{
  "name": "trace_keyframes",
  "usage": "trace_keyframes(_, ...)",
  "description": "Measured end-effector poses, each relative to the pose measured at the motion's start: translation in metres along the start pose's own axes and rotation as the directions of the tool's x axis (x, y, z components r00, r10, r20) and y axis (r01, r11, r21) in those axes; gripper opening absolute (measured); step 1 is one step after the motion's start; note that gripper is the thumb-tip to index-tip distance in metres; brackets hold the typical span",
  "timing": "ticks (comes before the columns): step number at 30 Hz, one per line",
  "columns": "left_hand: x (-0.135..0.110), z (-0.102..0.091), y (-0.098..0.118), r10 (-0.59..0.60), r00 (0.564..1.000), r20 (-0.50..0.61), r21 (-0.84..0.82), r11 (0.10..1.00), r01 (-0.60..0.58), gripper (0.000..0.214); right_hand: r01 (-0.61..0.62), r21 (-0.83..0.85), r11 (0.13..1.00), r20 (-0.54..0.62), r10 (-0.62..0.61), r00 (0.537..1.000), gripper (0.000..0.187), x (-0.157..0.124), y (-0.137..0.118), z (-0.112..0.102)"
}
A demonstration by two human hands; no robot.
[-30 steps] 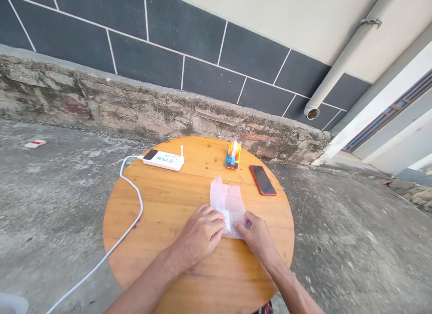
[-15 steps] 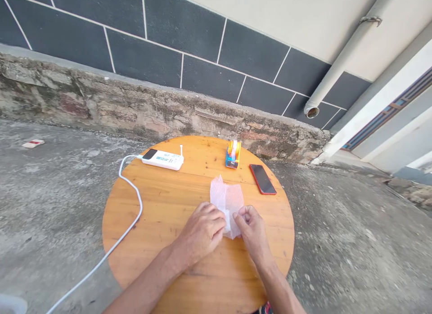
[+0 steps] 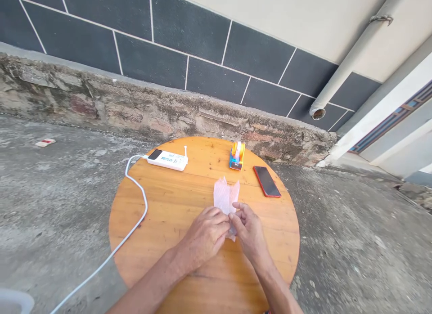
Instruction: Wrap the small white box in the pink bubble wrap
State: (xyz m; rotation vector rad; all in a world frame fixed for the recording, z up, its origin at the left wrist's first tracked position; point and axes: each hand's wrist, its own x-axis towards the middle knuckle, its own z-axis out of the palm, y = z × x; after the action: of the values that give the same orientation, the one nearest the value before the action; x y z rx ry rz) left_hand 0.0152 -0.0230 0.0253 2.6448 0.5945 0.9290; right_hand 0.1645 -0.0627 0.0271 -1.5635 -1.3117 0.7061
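Observation:
A small sheet of pinkish, see-through bubble wrap [image 3: 224, 195] lies near the middle of the round wooden table. Its right side is folded over toward the left. My left hand [image 3: 209, 228] has its fingers bent together and presses on the left and near part of the sheet. With thumb and fingers, my right hand [image 3: 247, 228] holds the folded edge from the right, the index finger raised a little. Both hands' fingertips nearly meet over the sheet and cover its near half; what lies inside the fold is hidden.
The wooden table [image 3: 151, 242] carries a white power bank [image 3: 168, 160] with a white cable [image 3: 146, 199] running off its left edge. A yellow and blue tape dispenser [image 3: 237, 155] stands at the back, and a red-edged phone [image 3: 267, 181] lies on the right. A stone wall base rises behind.
The right side of the bubble wrap has been folded over leftward, so the sheet is narrower. My right hand has moved in closer to my left. The view has shifted slightly.

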Motion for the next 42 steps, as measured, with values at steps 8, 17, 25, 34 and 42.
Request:
trace_keyframes(8,-0.008,0.003,0.002,-0.063,0.996,-0.063,-0.157,0.986,0.052,0.023,0.005,-0.142,0.99,0.073,0.005,0.997,0.037,-0.013,-0.015,-0.017)
trace_keyframes(17,-0.012,0.008,0.0,-0.236,0.965,-0.112,-0.33,0.925,0.188,0.019,0.062,-0.06,0.996,0.246,-0.045,0.968,0.035,-0.013,-0.011,-0.016)
trace_keyframes(25,-0.006,0.0,0.013,-0.476,0.864,-0.166,-0.412,0.829,0.377,0.018,0.145,-0.423,0.894,0.245,-0.042,0.969,0.054,-0.01,-0.018,-0.008)
trace_keyframes(34,0.009,0.008,0.005,-0.548,0.826,-0.133,-0.391,0.795,0.465,0.02,0.182,-0.432,0.883,0.267,-0.067,0.961,0.056,-0.01,-0.008,-0.007)
trace_keyframes(42,0.014,0.011,-0.007,-0.496,0.863,-0.096,-0.301,0.841,0.45,0.021,0.214,-0.45,0.867,0.133,-0.171,0.976,0.059,-0.013,0.001,-0.011)
